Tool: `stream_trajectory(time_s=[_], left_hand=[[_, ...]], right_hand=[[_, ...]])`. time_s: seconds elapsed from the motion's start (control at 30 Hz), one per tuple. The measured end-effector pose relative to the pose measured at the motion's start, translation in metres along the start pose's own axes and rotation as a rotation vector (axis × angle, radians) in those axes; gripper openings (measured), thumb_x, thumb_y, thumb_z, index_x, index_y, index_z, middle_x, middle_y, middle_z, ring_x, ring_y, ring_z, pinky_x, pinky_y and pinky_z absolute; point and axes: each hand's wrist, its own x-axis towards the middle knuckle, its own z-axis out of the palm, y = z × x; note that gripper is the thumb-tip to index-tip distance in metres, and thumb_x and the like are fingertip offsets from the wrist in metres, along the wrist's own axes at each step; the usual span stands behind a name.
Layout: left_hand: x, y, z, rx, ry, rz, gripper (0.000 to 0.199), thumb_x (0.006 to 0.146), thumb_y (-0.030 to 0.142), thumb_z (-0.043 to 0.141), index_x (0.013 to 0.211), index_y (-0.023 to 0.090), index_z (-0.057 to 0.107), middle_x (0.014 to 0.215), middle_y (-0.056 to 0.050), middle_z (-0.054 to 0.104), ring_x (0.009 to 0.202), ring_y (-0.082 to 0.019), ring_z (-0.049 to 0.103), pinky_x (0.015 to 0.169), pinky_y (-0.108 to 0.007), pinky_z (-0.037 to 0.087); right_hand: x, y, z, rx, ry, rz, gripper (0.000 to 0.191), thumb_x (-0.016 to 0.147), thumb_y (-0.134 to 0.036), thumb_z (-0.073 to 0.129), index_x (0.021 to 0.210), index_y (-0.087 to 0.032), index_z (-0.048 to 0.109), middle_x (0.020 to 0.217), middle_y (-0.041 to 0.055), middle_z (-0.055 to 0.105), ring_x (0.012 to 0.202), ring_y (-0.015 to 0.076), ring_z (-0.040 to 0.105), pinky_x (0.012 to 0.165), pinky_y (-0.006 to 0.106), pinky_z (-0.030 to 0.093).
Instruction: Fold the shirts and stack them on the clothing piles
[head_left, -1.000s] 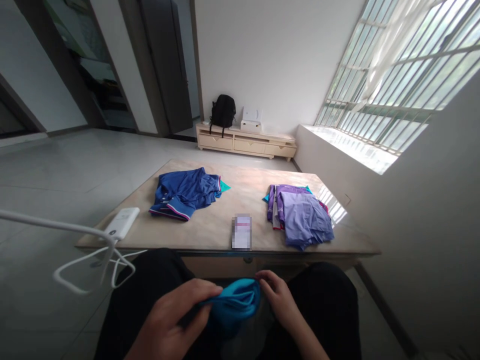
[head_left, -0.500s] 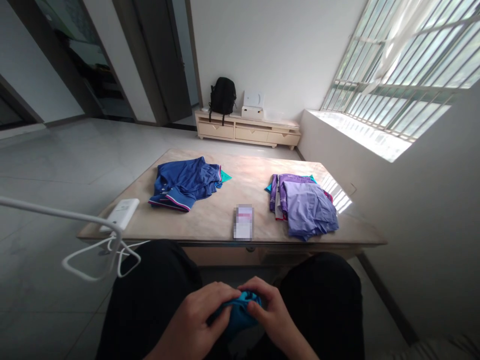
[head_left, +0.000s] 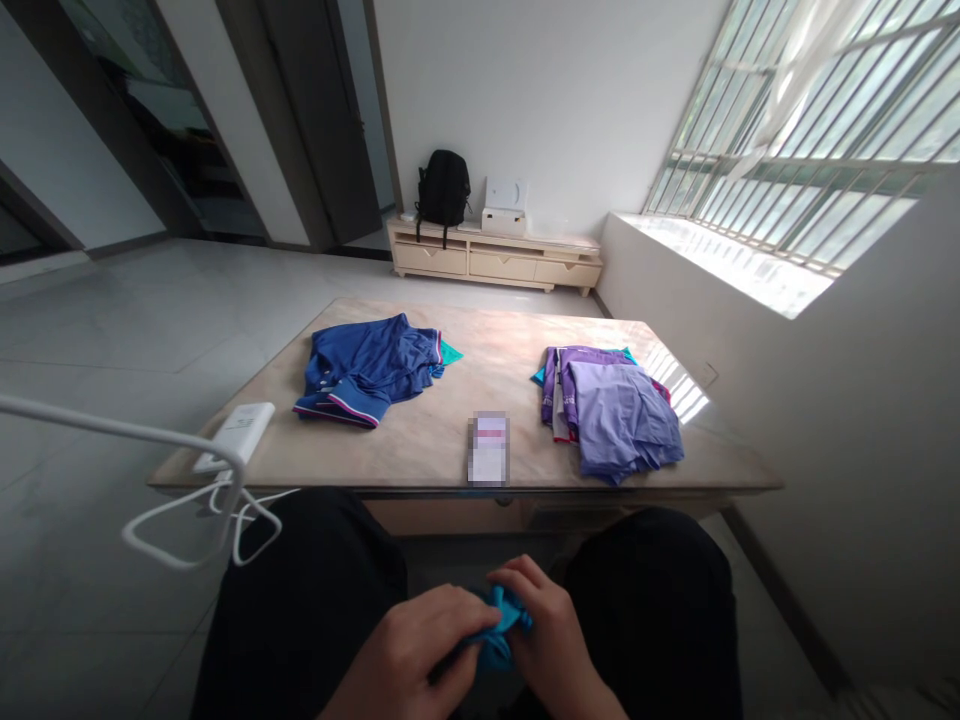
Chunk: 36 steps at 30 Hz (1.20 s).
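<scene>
A bunched piece of turquoise-blue cloth (head_left: 496,650) is between my hands, above the gap between my knees. My left hand (head_left: 431,640) is closed on its left side, thumb and fingers pinching the fabric. On the other side, my right hand (head_left: 546,625) grips the cloth with curled fingers. Most of the cloth is hidden by the hands, so its kind does not show. Beyond my knees, a navy polo shirt (head_left: 367,365) lies on the table (head_left: 480,350) at left. At right lies a pile of purple clothes (head_left: 626,415).
A blurred-out phone-like object (head_left: 489,450) sits at the table's near edge. A white power bank (head_left: 241,437) lies at the left, with a white cable (head_left: 180,560) looping in front. Farther back, a low cabinet (head_left: 502,265) carries a black backpack (head_left: 444,190) and a white box (head_left: 504,222).
Both hands have shifted slightly right and down with the cloth. The cloth is bunched differently, with a fold now sticking up between the fingers. The clothes on the table stay put.
</scene>
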Motion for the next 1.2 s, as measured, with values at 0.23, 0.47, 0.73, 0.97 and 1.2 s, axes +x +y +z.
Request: stream_trajectory(time_s=[0.23, 0.47, 0.73, 0.97, 1.2], left_hand=[[-0.008, 0.000, -0.012, 0.051, 0.002, 0.101, 0.045, 0.086, -0.001, 0.057, 0.123, 0.025, 0.063, 0.103, -0.001, 0.078, 0.093, -0.013, 0.074, 0.088, -0.018, 0.057], [-0.015, -0.024, -0.030, 0.206, 0.028, 0.071, 0.040, 0.096, 0.009, 0.058, 0.132, 0.025, 0.061, 0.118, -0.003, 0.078, 0.108, -0.016, 0.074, 0.099, -0.022, 0.057], [-0.017, -0.037, -0.033, 0.317, 0.148, 0.043, 0.037, 0.097, 0.014, 0.060, 0.131, 0.025, 0.064, 0.118, -0.001, 0.079, 0.107, -0.015, 0.075, 0.100, -0.023, 0.057], [-0.003, -0.038, -0.037, 0.269, 0.236, -0.042, 0.027, 0.095, 0.015, 0.060, 0.118, 0.026, 0.069, 0.109, 0.000, 0.079, 0.101, -0.014, 0.076, 0.094, -0.021, 0.058], [0.002, -0.015, -0.044, 0.167, 0.306, -0.151, 0.019, 0.091, 0.018, 0.063, 0.106, 0.030, 0.068, 0.096, 0.007, 0.078, 0.089, -0.010, 0.076, 0.085, -0.012, 0.056]], right_hand=[[0.022, 0.014, -0.024, -0.372, -0.128, 0.395, 0.042, 0.077, -0.007, 0.055, 0.101, -0.032, 0.079, 0.106, 0.0010, 0.076, 0.093, 0.0197, 0.074, 0.077, 0.023, 0.049], [0.041, 0.016, -0.087, -0.578, -0.135, 0.456, 0.063, 0.076, 0.002, 0.047, 0.127, -0.023, 0.073, 0.112, 0.0172, 0.079, 0.103, 0.0334, 0.074, 0.087, 0.039, 0.052], [0.039, -0.030, -0.145, -0.545, -0.126, 0.285, 0.063, 0.059, 0.005, 0.049, 0.102, -0.027, 0.082, 0.086, 0.0076, 0.082, 0.081, 0.0258, 0.077, 0.072, 0.029, 0.053], [0.027, -0.064, -0.159, 0.176, -0.301, 0.527, 0.038, 0.085, -0.016, 0.045, 0.103, -0.023, 0.077, 0.058, -0.0015, 0.072, 0.040, 0.0128, 0.062, 0.039, 0.018, 0.041], [0.020, -0.061, -0.170, 0.515, -0.238, 0.442, 0.025, 0.085, -0.036, 0.070, 0.101, -0.018, 0.077, 0.080, 0.0045, 0.077, 0.070, 0.0223, 0.074, 0.059, 0.027, 0.055]])
